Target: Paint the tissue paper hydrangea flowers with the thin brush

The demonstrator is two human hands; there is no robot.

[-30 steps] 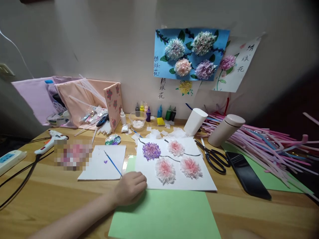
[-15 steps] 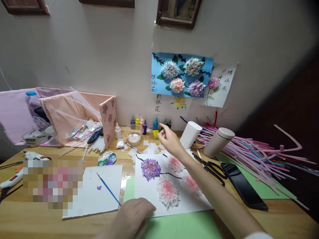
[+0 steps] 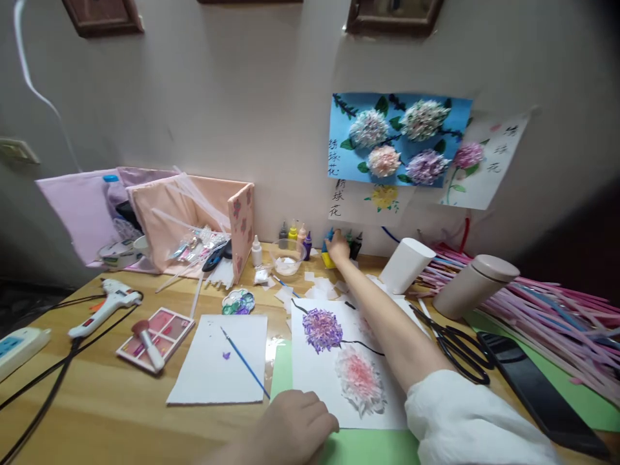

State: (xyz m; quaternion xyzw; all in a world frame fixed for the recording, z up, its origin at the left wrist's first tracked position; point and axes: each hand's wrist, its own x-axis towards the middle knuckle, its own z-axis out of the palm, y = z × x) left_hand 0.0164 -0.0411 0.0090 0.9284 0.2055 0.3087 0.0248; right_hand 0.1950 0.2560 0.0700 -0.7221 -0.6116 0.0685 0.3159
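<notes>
My right hand (image 3: 338,247) reaches to the back of the table, its fingers closed around a blue paint bottle (image 3: 328,239), which they partly cover. My left hand (image 3: 301,420) rests palm down at the lower edge of a white sheet (image 3: 310,387), fingers loosely bent and holding nothing visible. On this sheet are a purple fluffy flower (image 3: 322,330), a pink and white flower (image 3: 361,380) and painted dark branches. My right forearm covers the sheet's right part. A green sheet (image 3: 371,447) lies beneath it.
To the left are a white board (image 3: 217,381) with a blue paintbrush (image 3: 246,363), a powder palette (image 3: 169,329) and a glue gun (image 3: 109,307). Scissors (image 3: 460,349), a phone (image 3: 537,387), a tilted white container (image 3: 407,265) and a beige tumbler (image 3: 477,287) stand or lie on the right.
My right hand has moved farther back and down onto the blue bottle. My left hand stays at the sheet's lower edge. The view has swung left, bringing the palette into sight.
</notes>
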